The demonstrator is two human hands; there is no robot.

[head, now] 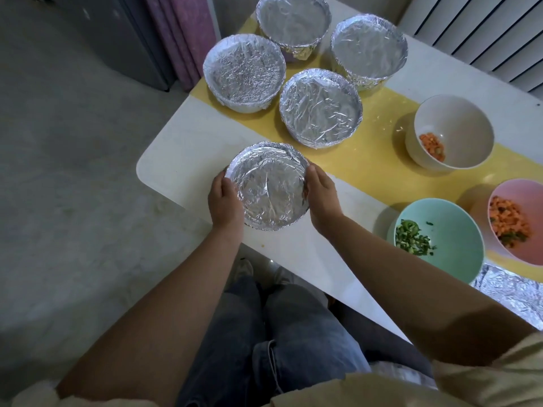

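Fingers (226,185) round foil-covered bowl (269,188) — upright

Foil bowl (269,186) on table (182,136) nr front edge, 4 foil bowls (320,108) behind, 3 open bowls (454,132) to rt.

Left hand (225,202) and right hand (322,198) bare; cream short sleeves (499,377); faded blue-grey jeans (293,348); pale shoes (244,268), perhaps trainers.
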